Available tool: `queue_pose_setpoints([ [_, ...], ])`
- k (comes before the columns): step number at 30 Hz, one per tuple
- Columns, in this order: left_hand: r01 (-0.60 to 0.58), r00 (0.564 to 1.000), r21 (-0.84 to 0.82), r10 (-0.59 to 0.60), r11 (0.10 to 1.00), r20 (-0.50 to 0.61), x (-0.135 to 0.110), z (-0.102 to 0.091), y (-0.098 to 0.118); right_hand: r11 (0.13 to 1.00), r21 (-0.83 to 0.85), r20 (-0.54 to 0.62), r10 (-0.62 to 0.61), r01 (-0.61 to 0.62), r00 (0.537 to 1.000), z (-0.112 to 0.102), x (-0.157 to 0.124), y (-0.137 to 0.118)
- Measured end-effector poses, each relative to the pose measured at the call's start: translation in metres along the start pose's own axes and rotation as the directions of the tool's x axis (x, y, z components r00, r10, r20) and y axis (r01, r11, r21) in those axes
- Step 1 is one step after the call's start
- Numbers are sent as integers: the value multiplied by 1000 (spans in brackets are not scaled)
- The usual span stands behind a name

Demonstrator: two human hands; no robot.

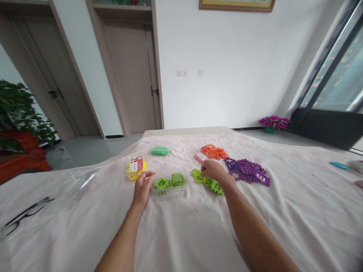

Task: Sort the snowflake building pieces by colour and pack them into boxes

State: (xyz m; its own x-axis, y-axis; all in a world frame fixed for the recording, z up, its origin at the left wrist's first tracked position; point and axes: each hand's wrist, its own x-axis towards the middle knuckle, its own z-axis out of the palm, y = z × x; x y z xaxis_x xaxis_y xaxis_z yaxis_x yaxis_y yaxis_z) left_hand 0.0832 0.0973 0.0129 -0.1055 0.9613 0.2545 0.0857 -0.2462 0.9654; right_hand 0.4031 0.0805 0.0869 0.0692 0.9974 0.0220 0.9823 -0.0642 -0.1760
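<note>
My left hand (143,187) has its fingers closed on the left rim of a clear plastic container (170,194). Inside it lie green notched building pieces (178,179), in two groups side by side. To the right, my right hand (213,170) is closed, its fingertips down at a light green building piece (199,176) on the cloth. More green pieces (214,186) lie partly under that wrist. Just beyond the right hand are a pile of purple pieces (249,170) and a pile of orange pieces (214,152) with a red-and-white label (200,157).
A lidded container of yellow pieces (136,169) stands left of my left hand, and a container of bright green pieces (160,151) sits farther back. An empty clear container or lid (79,183) and glasses (25,215) lie at left. Something blue (339,165) lies far right.
</note>
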Motion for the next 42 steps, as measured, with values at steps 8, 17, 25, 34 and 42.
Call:
queue_pose_setpoints([
  [8,-23,1000,12,23,1000,-3,1,0,-1,843,419,-289,-228,337,930,-28,-17,-39],
  [17,-37,999,3,37,999,-7,0,0,0,815,319,-86,-483,483,871,-8,-28,-81],
  [25,-59,998,-4,59,998,-5,2,0,-2,854,206,-128,-460,477,879,-8,-26,-80],
  [34,-29,999,16,29,999,-18,0,0,2,988,60,-64,-140,144,988,-26,-13,-16],
  [42,-6,1000,4,6,1000,-27,1,1,2,998,-47,78,43,-40,996,-1,4,27],
])
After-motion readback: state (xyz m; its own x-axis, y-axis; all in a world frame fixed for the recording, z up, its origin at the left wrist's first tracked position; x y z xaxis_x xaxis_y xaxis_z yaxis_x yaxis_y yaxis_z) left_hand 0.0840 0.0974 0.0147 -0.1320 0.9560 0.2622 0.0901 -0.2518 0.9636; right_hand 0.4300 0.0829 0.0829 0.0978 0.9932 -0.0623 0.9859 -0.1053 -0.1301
